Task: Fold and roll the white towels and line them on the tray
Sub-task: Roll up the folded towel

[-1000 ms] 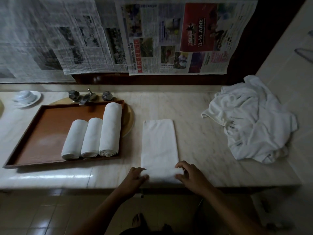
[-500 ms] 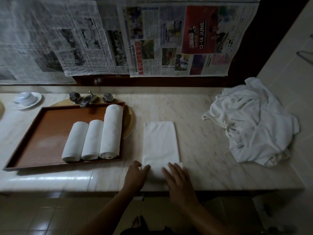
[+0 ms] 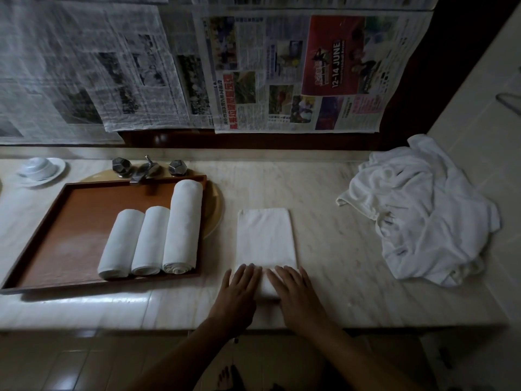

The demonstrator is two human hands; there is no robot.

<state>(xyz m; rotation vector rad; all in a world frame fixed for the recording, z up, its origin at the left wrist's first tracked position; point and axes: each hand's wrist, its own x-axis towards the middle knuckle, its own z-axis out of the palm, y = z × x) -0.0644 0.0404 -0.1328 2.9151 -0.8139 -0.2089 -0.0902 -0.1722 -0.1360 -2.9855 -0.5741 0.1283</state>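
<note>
Right of the brown rectangular wooden tray [image 3: 70, 221], on the pale marble table [image 3: 338, 263]: 1 flat folded white towel [image 3: 265, 238]. It's a long strip, with its long side roughly parallel to the tray's right rim, near it but not touching.

2 hands on the strip's near end: left hand [image 3: 239, 292] and right hand [image 3: 296, 294]. Both are palm down with fingers straight, pressing the cloth, nothing gripped. The cloth looks thicker between the palms; can't tell how much is rolled.

On the tray: 3 rolled white towels, side by side and touching, all in its right half.
- short left roll [image 3: 121, 244]
- short middle roll [image 3: 150, 239]
- longer right roll [image 3: 183, 225], lying along the tray's right rim

Further right of the tray, well apart and past the folded strip: 1 crumpled pile of white towels [image 3: 417, 210]. Can't tell the count inside the pile.

Behind the tray's far rim:
- 1 metal tap spout [image 3: 145, 172]
- 2 faceted metal knobs, one either side of the spout: left knob [image 3: 121, 165], right knob [image 3: 177, 167]
- 1 round yellowish basin rim [image 3: 217, 204], showing from under the tray's far-right corner

Behind-left of the tray: 1 white cup [image 3: 35, 166] on 1 white saucer [image 3: 55, 169].

On the wall behind the tray: overlapping newspaper sheets [image 3: 282, 74]; can't tell how many.
</note>
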